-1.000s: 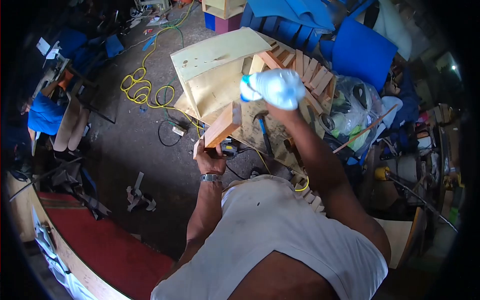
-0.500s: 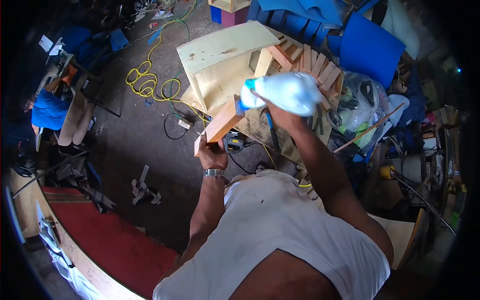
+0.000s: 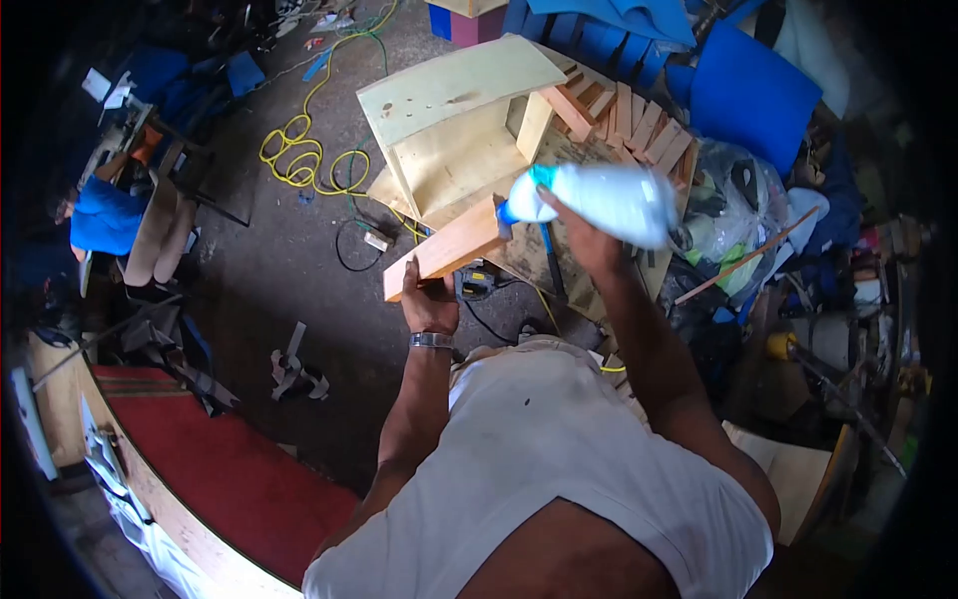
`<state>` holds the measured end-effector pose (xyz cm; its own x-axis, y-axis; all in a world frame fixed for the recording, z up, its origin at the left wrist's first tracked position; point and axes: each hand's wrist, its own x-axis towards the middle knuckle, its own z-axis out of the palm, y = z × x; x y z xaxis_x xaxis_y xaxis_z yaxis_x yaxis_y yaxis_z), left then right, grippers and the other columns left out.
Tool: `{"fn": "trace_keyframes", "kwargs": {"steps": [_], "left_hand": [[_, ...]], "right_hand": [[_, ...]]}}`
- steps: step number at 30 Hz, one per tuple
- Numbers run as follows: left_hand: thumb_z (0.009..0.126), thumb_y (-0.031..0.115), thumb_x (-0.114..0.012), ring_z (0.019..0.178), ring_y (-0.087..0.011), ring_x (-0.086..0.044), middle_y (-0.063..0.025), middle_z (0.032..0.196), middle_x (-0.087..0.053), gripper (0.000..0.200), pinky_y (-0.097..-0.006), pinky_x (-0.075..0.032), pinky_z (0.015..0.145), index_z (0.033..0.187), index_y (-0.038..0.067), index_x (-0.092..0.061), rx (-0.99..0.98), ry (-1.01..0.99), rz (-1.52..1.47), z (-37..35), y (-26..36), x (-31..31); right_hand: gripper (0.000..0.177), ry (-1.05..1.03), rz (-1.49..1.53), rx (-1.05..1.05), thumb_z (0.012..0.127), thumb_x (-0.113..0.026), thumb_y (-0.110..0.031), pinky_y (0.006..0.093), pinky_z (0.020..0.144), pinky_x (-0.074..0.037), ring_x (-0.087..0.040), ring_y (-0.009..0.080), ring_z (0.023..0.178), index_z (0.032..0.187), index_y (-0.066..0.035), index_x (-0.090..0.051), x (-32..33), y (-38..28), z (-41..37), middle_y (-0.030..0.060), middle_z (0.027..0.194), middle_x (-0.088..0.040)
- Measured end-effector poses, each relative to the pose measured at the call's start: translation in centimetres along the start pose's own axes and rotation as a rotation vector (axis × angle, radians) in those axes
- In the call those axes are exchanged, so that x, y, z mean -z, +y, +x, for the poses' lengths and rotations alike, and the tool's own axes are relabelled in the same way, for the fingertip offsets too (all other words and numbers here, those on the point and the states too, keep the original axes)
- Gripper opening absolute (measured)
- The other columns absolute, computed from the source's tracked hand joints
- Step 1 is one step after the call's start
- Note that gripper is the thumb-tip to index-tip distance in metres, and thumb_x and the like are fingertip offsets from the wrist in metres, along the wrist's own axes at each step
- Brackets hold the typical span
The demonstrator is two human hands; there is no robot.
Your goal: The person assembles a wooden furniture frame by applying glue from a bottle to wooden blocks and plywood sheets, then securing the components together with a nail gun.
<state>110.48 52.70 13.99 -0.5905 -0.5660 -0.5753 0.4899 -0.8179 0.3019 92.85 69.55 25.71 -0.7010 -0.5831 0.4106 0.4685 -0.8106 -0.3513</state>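
Note:
My left hand (image 3: 431,305) grips the near end of a wooden block (image 3: 449,247), which slants up and away to the right. A white plastic bottle (image 3: 617,203) with a blue nozzle is in my right hand (image 3: 597,245), tipped with its nozzle right at the block's far end. The bottle's body is blurred. Beyond them stands an open-fronted plywood box (image 3: 464,88) on a wooden board. Under the block, partly hidden, is a dark power tool (image 3: 477,283). A hammer-like tool with a blue and black handle (image 3: 551,262) lies to its right.
Several wood strips (image 3: 649,130) are spread behind the box. A clear plastic bag (image 3: 738,200) lies to the right, near a blue panel (image 3: 755,97). Yellow cord (image 3: 299,160) loops over the floor at left. A person in blue (image 3: 105,215) sits far left; a red surface (image 3: 220,469) is nearby.
The block has turned flatter, and its far end has shifted right. The bottle has moved right and slightly down with it, its nozzle still at the block's end. The whole view has shifted slightly.

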Motion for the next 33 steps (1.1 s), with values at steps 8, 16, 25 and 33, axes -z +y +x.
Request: {"fn": "trace_keyframes", "kwargs": {"steps": [8, 16, 25, 33], "left_hand": [[0.086, 0.012, -0.075, 0.101, -0.021, -0.065, -0.0062, 0.111, -0.065, 0.037, -0.0354, -0.056, 0.086, 0.118, 0.003, -0.059, -0.506, -0.461, 0.468, -1.6, 9.2, -3.2], [0.084, 0.016, -0.079, 0.098, -0.0149, -0.062, -0.0062, 0.109, -0.068, 0.042, -0.0301, -0.05, 0.087, 0.119, 0.0, -0.062, -0.629, -0.542, 1.15, -2.4, 11.4, -4.4], [0.086, 0.009, -0.075, 0.1, -0.0189, -0.065, -0.0111, 0.109, -0.068, 0.037, -0.0336, -0.055, 0.086, 0.118, -0.003, -0.06, -0.562, -0.71, 0.939, -3.0, 8.1, -8.1], [0.087, 0.011, -0.072, 0.101, -0.03, -0.066, -0.0168, 0.11, -0.066, 0.037, -0.0516, -0.057, 0.089, 0.119, -0.003, -0.058, -0.514, -0.862, 0.735, -5.2, 8.6, -10.7]], "right_hand": [[0.045, 0.567, -0.874, 0.151, 0.085, -0.072, -0.004, 0.0455, 0.084, -0.061, -0.065, 0.0242, 0.104, 0.125, -0.003, -0.051, -0.9, -5.2, 2.5, 0.01, 0.115, -0.062], [0.038, 0.217, -0.976, 0.008, 0.086, -0.073, -0.007, 0.0339, 0.083, -0.056, -0.064, 0.02, 0.101, 0.119, -0.001, -0.056, -3.9, -2.0, 2.8, 0.0085, 0.111, -0.064], [0.045, -0.279, -1.568, 0.222, 0.093, -0.061, -0.042, 0.0436, 0.101, -0.043, -0.055, 0.0256, 0.114, 0.126, -0.012, -0.057, -7.5, 1.4, 3.4, 0.0072, 0.128, -0.058], [0.046, -0.086, -0.246, 0.024, 0.09, -0.064, -0.034, 0.046, 0.107, -0.04, -0.054, 0.0262, 0.121, 0.126, -0.008, -0.052, 0.3, -1.5, 2.9, 0.01, 0.126, -0.058]]}}
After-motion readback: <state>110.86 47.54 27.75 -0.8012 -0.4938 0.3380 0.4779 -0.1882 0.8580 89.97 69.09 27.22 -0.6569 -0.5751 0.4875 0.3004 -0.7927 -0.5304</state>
